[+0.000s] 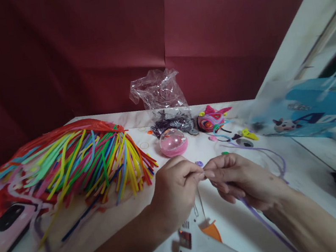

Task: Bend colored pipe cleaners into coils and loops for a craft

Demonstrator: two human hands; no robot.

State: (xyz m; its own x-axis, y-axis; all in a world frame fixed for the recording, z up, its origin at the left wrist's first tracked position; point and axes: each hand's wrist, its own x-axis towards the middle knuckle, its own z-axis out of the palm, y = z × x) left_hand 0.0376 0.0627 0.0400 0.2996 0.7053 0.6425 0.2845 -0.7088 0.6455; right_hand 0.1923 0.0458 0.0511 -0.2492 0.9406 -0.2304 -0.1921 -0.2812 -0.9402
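Observation:
My left hand point(178, 188) and my right hand point(241, 178) meet fingertip to fingertip in the middle of the view, both in a pinch. Between them a small curled end of a purple pipe cleaner point(199, 163) sticks up. Its long tail point(260, 218) leaves my right palm and runs down to the bottom right. The exact grip points are hidden behind the fingers. Below the hands lies a white glue gun point(214, 251) with an orange trigger point(212, 231). Just beyond them sits a clear and pink plastic ball point(173, 142).
Many coloured pipe cleaners point(96, 159) spill from a red bag on the left, by a pink phone point(8, 230). Behind are a clear plastic bag point(163, 96) and a pink craft figure point(212, 119). Loose purple pipe cleaner point(272, 153) and a blue-white bag point(322, 104) are right.

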